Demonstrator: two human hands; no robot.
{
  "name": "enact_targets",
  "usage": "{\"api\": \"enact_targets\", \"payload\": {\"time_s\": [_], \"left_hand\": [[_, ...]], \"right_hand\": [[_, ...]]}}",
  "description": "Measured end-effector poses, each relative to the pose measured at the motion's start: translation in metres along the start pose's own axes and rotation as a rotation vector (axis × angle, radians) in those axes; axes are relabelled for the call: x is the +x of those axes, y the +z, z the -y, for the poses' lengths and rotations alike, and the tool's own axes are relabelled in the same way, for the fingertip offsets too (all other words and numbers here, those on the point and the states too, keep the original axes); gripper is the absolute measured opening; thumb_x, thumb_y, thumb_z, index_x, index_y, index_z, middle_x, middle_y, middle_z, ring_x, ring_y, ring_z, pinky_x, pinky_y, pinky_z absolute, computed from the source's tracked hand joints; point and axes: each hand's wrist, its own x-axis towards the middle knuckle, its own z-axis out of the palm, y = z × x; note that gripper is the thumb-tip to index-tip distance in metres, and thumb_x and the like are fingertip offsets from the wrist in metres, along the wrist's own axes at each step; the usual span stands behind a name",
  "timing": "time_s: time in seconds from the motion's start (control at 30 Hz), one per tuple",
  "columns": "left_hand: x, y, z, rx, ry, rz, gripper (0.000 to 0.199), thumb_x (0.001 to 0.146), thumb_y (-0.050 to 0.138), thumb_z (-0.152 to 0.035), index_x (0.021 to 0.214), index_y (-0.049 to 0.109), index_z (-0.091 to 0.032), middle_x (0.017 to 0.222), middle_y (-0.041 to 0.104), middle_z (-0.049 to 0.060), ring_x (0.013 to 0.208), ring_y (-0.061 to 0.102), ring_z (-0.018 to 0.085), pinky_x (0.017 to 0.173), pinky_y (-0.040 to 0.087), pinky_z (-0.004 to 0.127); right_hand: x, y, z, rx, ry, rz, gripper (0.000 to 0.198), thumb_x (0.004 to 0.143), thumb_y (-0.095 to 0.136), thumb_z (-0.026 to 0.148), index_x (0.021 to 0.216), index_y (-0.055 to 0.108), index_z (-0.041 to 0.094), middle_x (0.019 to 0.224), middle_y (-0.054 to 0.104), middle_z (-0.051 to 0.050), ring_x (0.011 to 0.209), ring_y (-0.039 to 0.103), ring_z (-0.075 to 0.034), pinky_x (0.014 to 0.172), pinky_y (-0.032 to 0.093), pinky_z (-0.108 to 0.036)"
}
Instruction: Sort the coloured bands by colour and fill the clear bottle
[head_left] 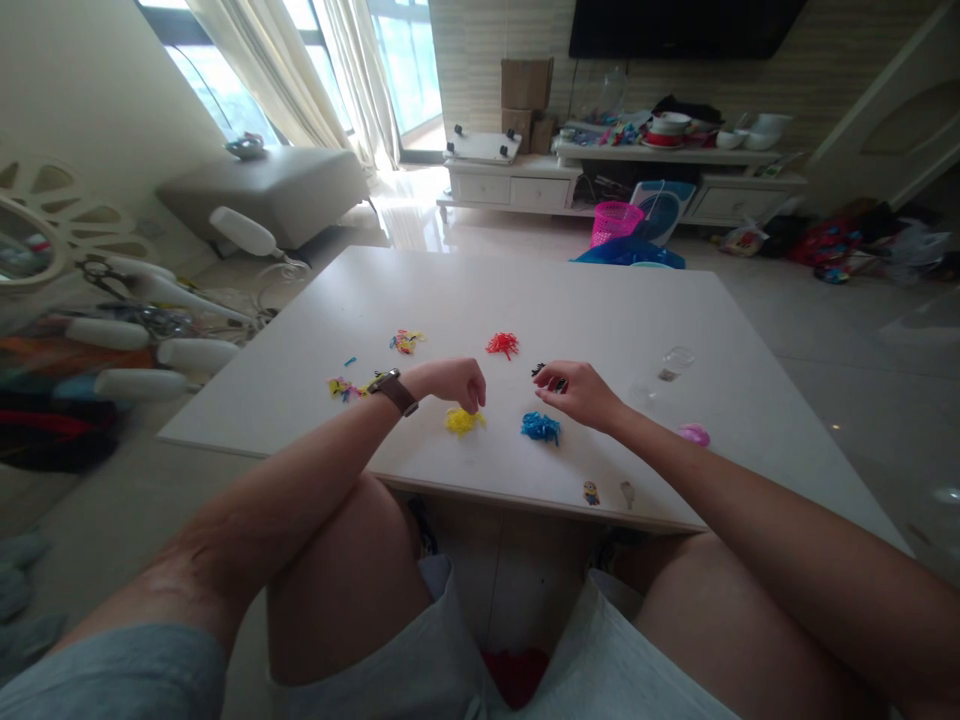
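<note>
My left hand [458,384], with a watch [395,391] on its wrist, is closed with fingertips pointing down at the edge of a pile of small yellow bands [463,421]. Whatever it may pinch is too small to make out. My right hand [579,393] hovers by a small black pile [537,371], partly hidden behind it; thumb and fingers are apart, and I see nothing held. Below that hand lies a heap of blue bands [541,428]. Farther back sits a red heap [502,345]. Mixed-colour pieces form a far left pile [407,342] and a nearer one [344,388], partly behind my left wrist.
On the white table [622,310] stand a clear container [679,358] and a pink item [694,435] beside my right forearm. Near the front edge lie a minion figure [592,493] and a small pale piece [627,493]. A white-armed lamp [244,232] reaches the left edge.
</note>
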Motion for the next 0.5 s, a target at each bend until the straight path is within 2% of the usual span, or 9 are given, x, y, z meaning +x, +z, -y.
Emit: {"api": "enact_targets", "payload": {"time_s": [0.1,0.27,0.43,0.5], "left_hand": [[0.002,0.004,0.0,-0.055,0.004,0.017,0.02,0.046,0.083,-0.013,0.062,0.078,-0.023,0.059,0.072,0.0,0.056,0.068,0.017,0.051,0.045,0.02],[-0.002,0.0,0.009,-0.105,-0.004,-0.072,0.022,0.046,0.083,-0.014,0.067,0.079,-0.022,0.063,0.074,0.002,0.06,0.071,0.019,0.051,0.047,0.02],[-0.03,-0.033,0.031,-0.114,-0.077,-0.231,0.022,0.05,0.085,-0.021,0.072,0.08,-0.02,0.065,0.074,0.004,0.063,0.07,0.021,0.053,0.049,0.024],[-0.052,-0.049,0.045,-0.142,-0.155,-0.397,0.023,0.051,0.086,-0.025,0.072,0.08,-0.018,0.061,0.072,0.005,0.061,0.069,0.021,0.054,0.049,0.026]], "right_hand": [[-0.001,0.0,-0.001,-0.005,-0.016,0.003,0.008,0.079,0.067,0.02,0.084,0.072,0.019,0.081,0.073,-0.003,0.069,0.065,-0.014,0.066,0.05,-0.025],[-0.004,-0.003,-0.003,-0.012,-0.013,0.013,0.007,0.078,0.066,0.02,0.083,0.072,0.018,0.082,0.072,-0.003,0.069,0.065,-0.014,0.065,0.05,-0.025],[-0.007,-0.008,-0.004,0.005,-0.003,0.016,0.009,0.08,0.065,0.021,0.084,0.072,0.018,0.081,0.072,-0.003,0.069,0.065,-0.014,0.064,0.05,-0.026],[-0.008,-0.01,-0.004,0.011,-0.007,0.016,0.01,0.08,0.064,0.022,0.084,0.073,0.018,0.08,0.072,-0.003,0.069,0.064,-0.014,0.064,0.05,-0.026]]}}
